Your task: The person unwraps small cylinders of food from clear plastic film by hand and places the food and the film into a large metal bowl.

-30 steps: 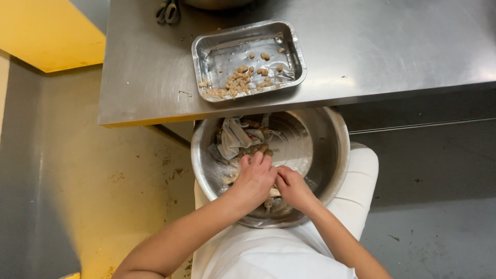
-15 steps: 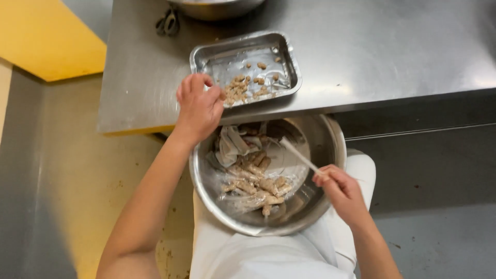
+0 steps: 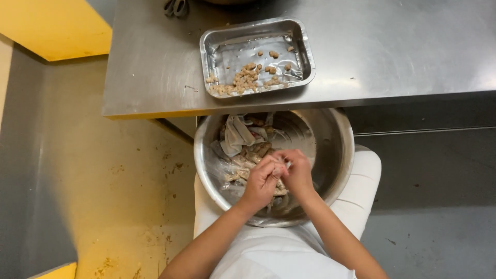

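A large steel bowl (image 3: pixel 342 151) rests on my lap, just below the table's edge, and holds several grey-brown food pieces (image 3: pixel 243 135). My left hand (image 3: pixel 262 182) and my right hand (image 3: pixel 299 173) meet over the bowl's middle. Their fingertips are pinched together on one small food piece, which the fingers mostly hide. On the steel table (image 3: pixel 392 51) above the bowl stands a rectangular foil tray (image 3: pixel 308 51). Small tan bits (image 3: pixel 247 78) lie along the tray's near side.
Scissor handles (image 3: pixel 175 6) lie at the table's far edge. The stained floor (image 3: pixel 134 206) is to my left, beside a yellow surface (image 3: pixel 51 26). White clothing (image 3: pixel 279 258) covers my lap under the bowl.
Half a second ago my left hand was up at the tray and my right hand held a thin strip at the bowl's right. Both hands are now back together in the bowl.
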